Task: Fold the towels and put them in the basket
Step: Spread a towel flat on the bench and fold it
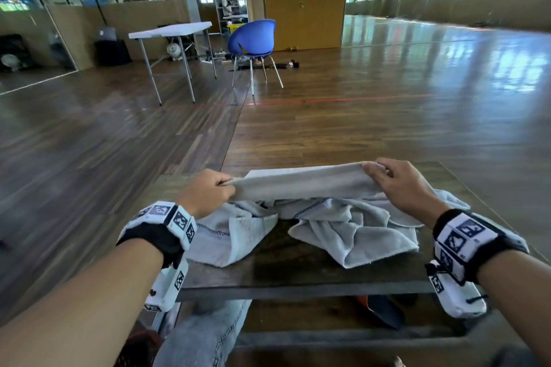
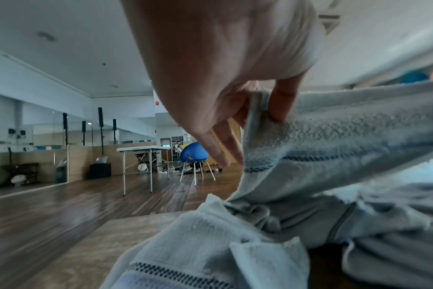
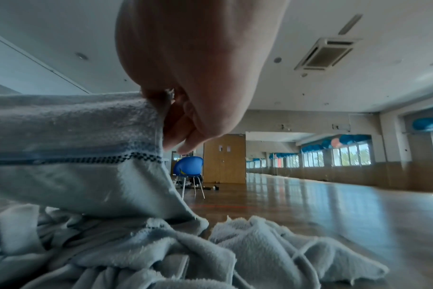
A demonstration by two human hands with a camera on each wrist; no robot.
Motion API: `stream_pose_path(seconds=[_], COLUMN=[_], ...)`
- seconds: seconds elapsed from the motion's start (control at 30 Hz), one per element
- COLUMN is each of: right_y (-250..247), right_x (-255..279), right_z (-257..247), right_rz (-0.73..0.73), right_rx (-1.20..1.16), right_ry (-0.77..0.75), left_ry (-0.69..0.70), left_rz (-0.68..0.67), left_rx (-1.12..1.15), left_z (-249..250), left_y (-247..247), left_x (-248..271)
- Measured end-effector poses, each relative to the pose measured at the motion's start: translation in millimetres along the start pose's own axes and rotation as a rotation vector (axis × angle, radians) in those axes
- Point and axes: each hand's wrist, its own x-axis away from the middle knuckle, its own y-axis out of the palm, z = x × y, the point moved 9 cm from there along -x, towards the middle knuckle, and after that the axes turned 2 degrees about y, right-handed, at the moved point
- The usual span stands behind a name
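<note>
A light grey towel (image 1: 301, 183) with a dark checked stripe is stretched between both hands above a small wooden table (image 1: 298, 274). My left hand (image 1: 208, 191) pinches its left corner (image 2: 257, 109) between thumb and fingers. My right hand (image 1: 393, 179) pinches the right corner (image 3: 146, 109). The towel hangs down from this held edge onto a heap of other crumpled grey towels (image 1: 351, 229) lying on the table (image 2: 210, 244) (image 3: 161, 250). No basket is in view.
Beyond the table's far edge is a wide wooden floor (image 1: 357, 116). A blue chair (image 1: 253, 39) and a white folding table (image 1: 173, 31) stand well back. My knee in jeans (image 1: 202, 334) is under the table's near edge, beside dark and orange items (image 1: 378, 307).
</note>
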Motion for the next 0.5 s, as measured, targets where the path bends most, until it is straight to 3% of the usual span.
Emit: stream_pose_path(seconds=[0.1, 0.23, 0.4, 0.5], right_y=[-20, -33, -28, -14], right_x=[5, 12, 30, 54], right_z=[-15, -26, -20, -17], right_rz=[0.039, -0.016, -0.202, -0.433], right_rx=[0.016, 0.022, 0.017, -0.1], right_ry=[-0.04, -0.037, 0.118, 0.241], left_ry=[0.022, 0.03, -0.095, -0.182], left_rz=[0.022, -0.035, -0.206, -0.326], left_rx=[0.039, 0.062, 0.086, 0.054], left_z=[14, 27, 25, 23], left_y=[-11, -18, -8, 3], left_x=[15, 18, 25, 40])
